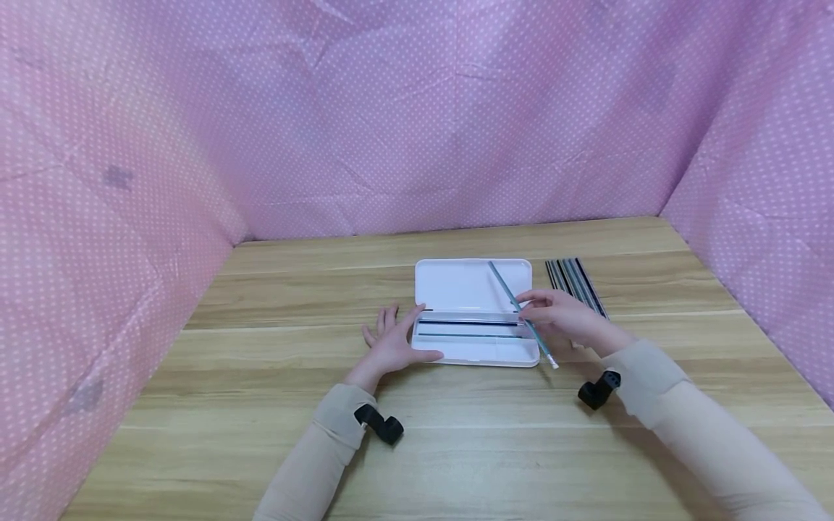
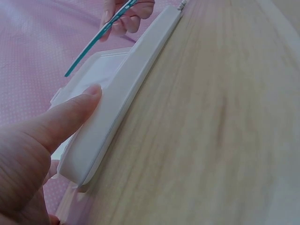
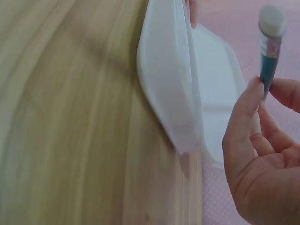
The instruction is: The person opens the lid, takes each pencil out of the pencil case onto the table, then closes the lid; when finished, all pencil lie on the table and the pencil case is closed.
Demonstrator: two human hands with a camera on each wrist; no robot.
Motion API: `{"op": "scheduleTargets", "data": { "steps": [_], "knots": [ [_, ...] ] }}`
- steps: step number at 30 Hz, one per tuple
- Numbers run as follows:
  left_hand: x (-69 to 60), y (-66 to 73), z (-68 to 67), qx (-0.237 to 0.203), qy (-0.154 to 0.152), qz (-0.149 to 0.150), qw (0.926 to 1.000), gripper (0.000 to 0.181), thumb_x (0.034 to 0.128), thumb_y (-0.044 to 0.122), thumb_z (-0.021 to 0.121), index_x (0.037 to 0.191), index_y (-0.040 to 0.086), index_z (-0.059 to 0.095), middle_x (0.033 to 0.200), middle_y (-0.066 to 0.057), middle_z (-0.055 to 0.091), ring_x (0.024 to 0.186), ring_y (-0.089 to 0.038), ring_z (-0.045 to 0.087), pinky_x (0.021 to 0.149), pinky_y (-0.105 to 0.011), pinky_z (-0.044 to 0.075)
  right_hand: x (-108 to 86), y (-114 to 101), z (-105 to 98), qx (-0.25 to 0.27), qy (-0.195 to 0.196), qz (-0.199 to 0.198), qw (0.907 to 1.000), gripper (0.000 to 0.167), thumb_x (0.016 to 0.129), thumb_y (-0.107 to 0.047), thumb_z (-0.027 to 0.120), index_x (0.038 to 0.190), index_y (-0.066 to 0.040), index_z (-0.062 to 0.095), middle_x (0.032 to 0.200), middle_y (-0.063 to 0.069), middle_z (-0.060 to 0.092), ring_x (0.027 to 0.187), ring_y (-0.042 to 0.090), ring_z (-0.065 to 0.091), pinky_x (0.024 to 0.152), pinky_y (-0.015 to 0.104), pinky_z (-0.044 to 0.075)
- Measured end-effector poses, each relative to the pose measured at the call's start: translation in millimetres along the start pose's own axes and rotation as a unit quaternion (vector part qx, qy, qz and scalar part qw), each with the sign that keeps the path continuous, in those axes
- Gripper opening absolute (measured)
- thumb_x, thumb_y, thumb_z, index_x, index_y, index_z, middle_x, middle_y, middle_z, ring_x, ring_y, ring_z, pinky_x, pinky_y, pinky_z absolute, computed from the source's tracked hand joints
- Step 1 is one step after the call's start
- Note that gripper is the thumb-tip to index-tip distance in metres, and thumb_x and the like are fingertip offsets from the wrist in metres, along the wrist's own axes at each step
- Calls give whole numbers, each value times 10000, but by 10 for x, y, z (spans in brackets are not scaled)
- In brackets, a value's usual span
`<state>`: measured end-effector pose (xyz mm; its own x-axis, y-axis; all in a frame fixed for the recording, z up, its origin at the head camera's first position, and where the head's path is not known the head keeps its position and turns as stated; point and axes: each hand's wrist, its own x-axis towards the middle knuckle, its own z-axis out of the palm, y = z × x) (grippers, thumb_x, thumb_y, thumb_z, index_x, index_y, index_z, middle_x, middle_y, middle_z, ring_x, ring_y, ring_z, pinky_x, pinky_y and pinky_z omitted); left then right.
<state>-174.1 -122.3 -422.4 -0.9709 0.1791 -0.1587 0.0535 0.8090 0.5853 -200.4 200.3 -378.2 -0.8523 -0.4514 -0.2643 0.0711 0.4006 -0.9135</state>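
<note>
A white case (image 1: 474, 352) lies open on the table, its lid (image 1: 456, 284) folded back, with a couple of dark pencils (image 1: 469, 323) lying lengthwise inside. My left hand (image 1: 393, 349) holds the case's left end, the thumb (image 2: 84, 101) on its front wall. My right hand (image 1: 560, 315) pinches a teal pencil (image 1: 504, 286) between thumb and fingers over the case's right end. That pencil is slanted, its white eraser (image 3: 272, 21) end toward the front. In the left wrist view the teal pencil (image 2: 96, 40) hangs above the lid.
Several dark and grey pencils (image 1: 576, 281) lie side by side on the wooden table (image 1: 469, 441), right of the case and partly behind my right hand. Pink dotted cloth (image 1: 417, 123) hangs behind the table and at both sides.
</note>
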Motion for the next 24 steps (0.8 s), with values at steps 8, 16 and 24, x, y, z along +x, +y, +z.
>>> {"op": "scheduleTargets", "data": {
  "steps": [8,16,24],
  "knots": [
    [5,-6,6,-3,9,8,10000,946,686,528,787,1476,350,300,1570,-204,31,1430,-417,-121,1000,-711,-163,-129,140,-211,473,221,70,9986,544,957,-168,540,1383,100,333,1080,1,648,949,48,594,834,293,511],
    [-1,-9,11,-9,-5,-4,10000,938,687,528,786,1473,355,304,1572,-197,30,1432,-411,-118,1002,-708,-165,-235,209,-414,586,294,-37,9978,565,978,-161,507,1403,115,256,1024,-140,615,954,-11,579,833,268,504],
    [7,-8,-2,-17,1,-4,10000,941,685,536,784,1472,362,300,1573,-193,27,1433,-406,-120,1007,-706,-159,-278,419,-736,1186,226,-289,9923,183,960,-220,551,1132,-283,564,1063,-132,555,958,-11,536,831,261,485]
  ]
}}
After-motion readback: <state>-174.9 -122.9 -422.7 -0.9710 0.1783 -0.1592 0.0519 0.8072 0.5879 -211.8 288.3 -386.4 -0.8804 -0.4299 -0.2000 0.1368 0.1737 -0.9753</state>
